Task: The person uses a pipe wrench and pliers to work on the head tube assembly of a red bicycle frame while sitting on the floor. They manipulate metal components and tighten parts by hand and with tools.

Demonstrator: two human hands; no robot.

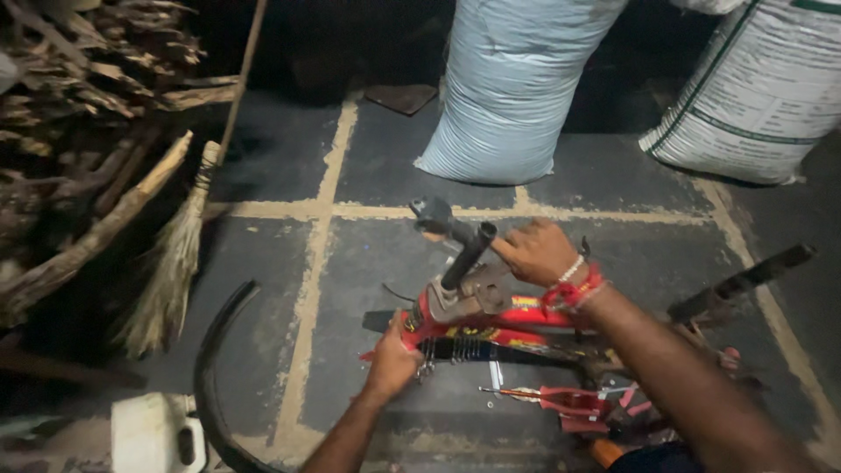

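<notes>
A red bicycle frame [517,317] lies on the dark tiled floor, with a black handlebar stem [464,254] sticking up from its head tube. My right hand [536,250], with red thread and beads at the wrist, grips the stem near its top. My left hand [392,357] presses on the lower front part of the frame beside a black spring-like piece [464,350]. A grey metal bracket [473,293] sits at the base of the stem.
A straw broom [171,263] leans at the left by a pile of firewood [79,131]. A black tyre [210,377] and a white plastic can [153,434] lie at lower left. Two large woven sacks [512,88] [762,96] stand behind.
</notes>
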